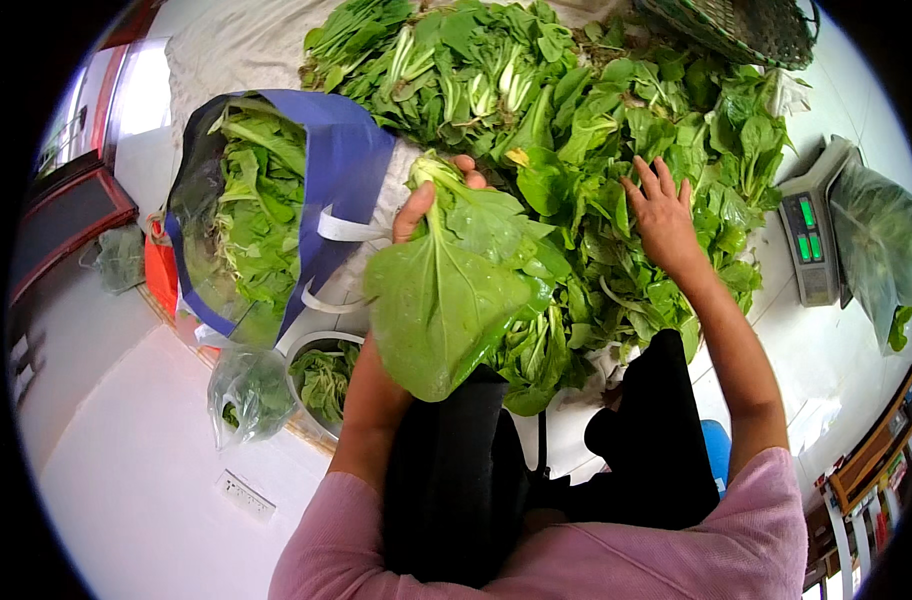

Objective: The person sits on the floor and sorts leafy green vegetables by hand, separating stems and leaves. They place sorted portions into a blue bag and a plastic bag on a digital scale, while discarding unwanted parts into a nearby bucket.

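Note:
My left hand (pixel 411 210) grips a bunch of leafy greens (pixel 448 292) by the stem end, its broad wet leaves hanging toward my knees. Most of the fingers are hidden behind the stems. Over the right part of a large heap of leafy greens (pixel 591 142), my right hand (pixel 660 217) is spread with its fingers apart, touching or just above the leaves. Nothing shows in its grasp. Left of the held bunch, a blue bag (pixel 343 150) with white handles gapes, with greens (pixel 265 217) inside.
A metal basin (pixel 295 352) of greens and a clear plastic bag (pixel 250 394) are at the lower left. To the right, a digital scale (pixel 808 225) carries a plastic bag of greens (pixel 876 225). A woven basket (pixel 733 30) stands at the far right of the heap.

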Action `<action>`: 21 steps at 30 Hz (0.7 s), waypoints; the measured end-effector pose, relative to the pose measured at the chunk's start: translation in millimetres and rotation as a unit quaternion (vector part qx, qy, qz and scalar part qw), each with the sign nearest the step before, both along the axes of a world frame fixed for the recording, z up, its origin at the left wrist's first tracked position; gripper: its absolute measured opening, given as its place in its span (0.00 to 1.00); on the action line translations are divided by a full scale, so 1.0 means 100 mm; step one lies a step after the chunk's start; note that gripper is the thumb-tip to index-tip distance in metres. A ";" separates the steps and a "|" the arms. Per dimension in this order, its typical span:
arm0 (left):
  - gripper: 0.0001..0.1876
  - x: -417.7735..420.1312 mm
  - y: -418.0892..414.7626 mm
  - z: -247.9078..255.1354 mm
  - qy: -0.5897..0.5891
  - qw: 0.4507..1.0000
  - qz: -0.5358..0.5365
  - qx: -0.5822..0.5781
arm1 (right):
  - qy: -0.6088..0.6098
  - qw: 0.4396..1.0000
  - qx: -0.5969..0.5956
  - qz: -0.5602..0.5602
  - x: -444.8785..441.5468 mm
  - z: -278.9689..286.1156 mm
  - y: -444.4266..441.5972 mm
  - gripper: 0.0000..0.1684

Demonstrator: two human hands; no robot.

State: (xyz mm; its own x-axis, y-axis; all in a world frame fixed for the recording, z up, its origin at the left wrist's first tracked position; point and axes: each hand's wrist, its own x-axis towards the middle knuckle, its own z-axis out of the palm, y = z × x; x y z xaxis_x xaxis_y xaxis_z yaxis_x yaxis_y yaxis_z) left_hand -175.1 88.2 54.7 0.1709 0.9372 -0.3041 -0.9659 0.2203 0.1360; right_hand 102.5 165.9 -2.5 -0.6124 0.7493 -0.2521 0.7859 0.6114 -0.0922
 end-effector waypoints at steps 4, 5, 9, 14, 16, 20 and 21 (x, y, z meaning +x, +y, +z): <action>0.16 -0.04 0.02 -0.06 0.066 0.997 -0.027 -0.019 | -0.003 0.998 -0.004 0.066 0.00 -0.17 0.20 0.25; 0.16 -0.05 0.04 -0.05 0.090 0.995 -0.041 -0.006 | -0.022 0.997 -0.018 0.076 0.04 -0.13 0.24 0.23; 0.14 -0.20 0.08 0.05 0.324 0.937 -0.129 -0.028 | 0.069 0.989 -0.130 0.033 0.06 0.43 0.29 0.15; 0.16 0.07 0.10 0.06 0.445 0.869 -0.211 -0.051 | 0.259 0.827 -0.434 -0.245 -0.16 0.78 0.02 0.18; 0.16 0.20 0.12 0.05 0.471 0.862 -0.183 -0.040 | 0.272 0.828 -0.436 -0.225 -0.30 0.77 -0.14 0.16; 0.17 0.30 0.09 0.00 0.466 0.875 -0.123 -0.054 | 0.289 0.887 -0.333 -0.133 -0.67 0.73 -0.40 0.13; 0.18 0.30 0.09 0.01 0.446 0.886 -0.108 -0.067 | 0.338 0.891 -0.283 -0.105 -0.77 0.68 -0.44 0.13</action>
State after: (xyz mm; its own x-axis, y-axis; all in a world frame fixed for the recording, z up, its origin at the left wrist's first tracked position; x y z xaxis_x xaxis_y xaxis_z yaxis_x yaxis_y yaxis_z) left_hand -144.9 97.2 56.1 -0.0233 0.8569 -0.5150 -0.4220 0.4586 0.7821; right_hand 25.9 122.3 65.6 -0.6286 0.7356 -0.2525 0.5256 0.1626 -0.8350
